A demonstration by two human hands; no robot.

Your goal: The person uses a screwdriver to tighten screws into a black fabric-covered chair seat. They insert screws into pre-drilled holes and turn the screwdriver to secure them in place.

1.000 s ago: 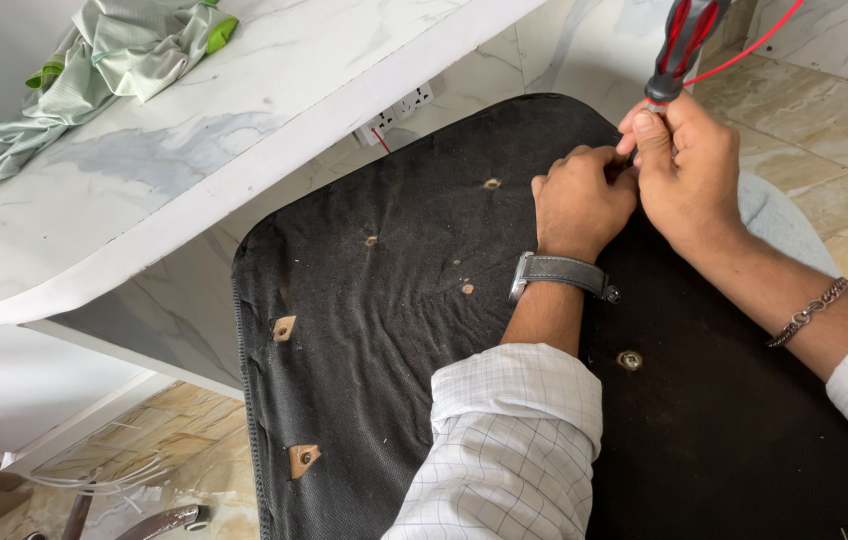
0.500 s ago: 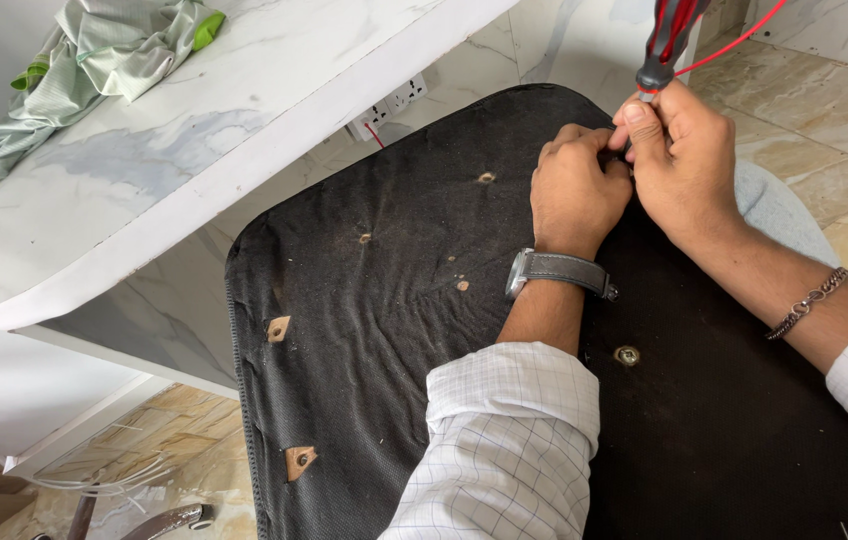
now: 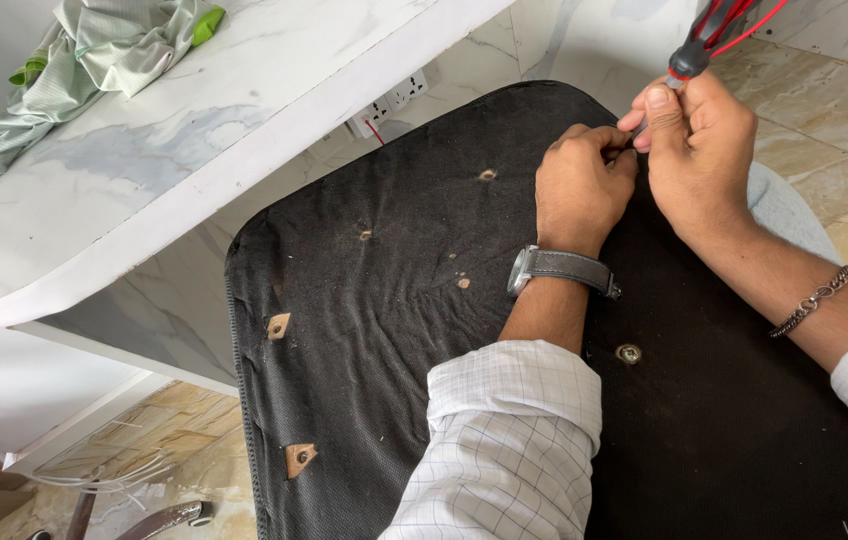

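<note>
Right hand: I see my right hand (image 3: 702,150) wrapped around a red-and-black screwdriver (image 3: 696,50), handle above the knuckles.
Left hand: my left hand (image 3: 580,188) is curled tight just beside it, pinching at the tip; what it pinches is hidden.
Underneath: black fabric seat panel (image 3: 394,300) lies below both hands.

A big black fabric-covered chair seat (image 3: 394,330) lies upside down in front of the white marble counter (image 3: 194,170), with its far edge under the counter's rim. A crumpled pale green cloth (image 3: 94,60) lies on the counter, far to the left. Both hands rest on the seat's far right part, the left hand (image 3: 579,185) just left of the right hand (image 3: 699,150) and touching it.
</note>
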